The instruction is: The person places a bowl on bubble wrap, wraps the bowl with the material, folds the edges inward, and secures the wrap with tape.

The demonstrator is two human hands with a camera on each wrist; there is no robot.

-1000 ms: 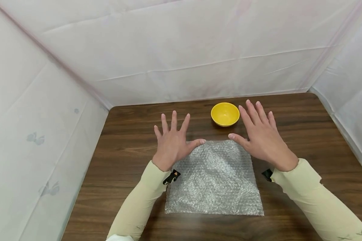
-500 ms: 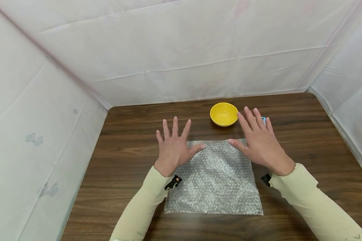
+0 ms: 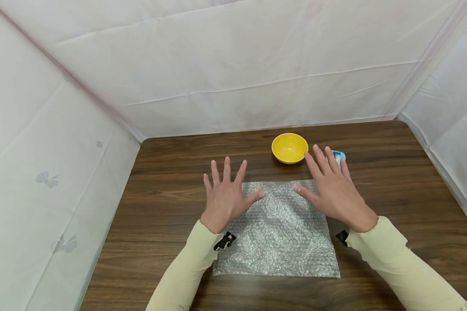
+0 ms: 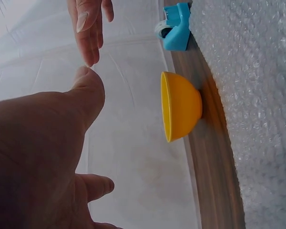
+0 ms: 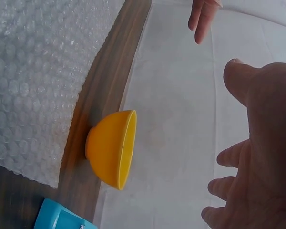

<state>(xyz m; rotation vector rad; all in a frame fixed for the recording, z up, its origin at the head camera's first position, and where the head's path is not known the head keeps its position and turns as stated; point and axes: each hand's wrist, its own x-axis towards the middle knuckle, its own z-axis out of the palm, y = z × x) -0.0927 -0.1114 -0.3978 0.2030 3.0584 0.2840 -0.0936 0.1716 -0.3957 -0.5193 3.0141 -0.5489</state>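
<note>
Both hands hover with fingers spread and hold nothing. My left hand [image 3: 225, 198] hangs over the left edge of a sheet of bubble wrap [image 3: 280, 237], which lies flat. Over the sheet's far right corner is my right hand [image 3: 336, 192], its fingertips overlapping the side of a yellow bowl [image 3: 289, 148] in the head view. The bowl stands upright beyond the sheet, and in the left wrist view it sits apart from both hands. A blue tape dispenser [image 4: 177, 28] with a roll of clear tape stands right of the bowl; in the head view the right fingers partly hide it.
Everything stands on a dark wood-grain table [image 3: 159, 216] with rounded far corners. Pale sheeting [image 3: 218, 65] rises as a wall behind the table and along its left and right sides.
Both hands have drawn slightly back toward the body, fingers still spread. The blue tape dispenser, hidden behind the right hand at first, now shows past its fingers. Bowl and bubble wrap stay put.
</note>
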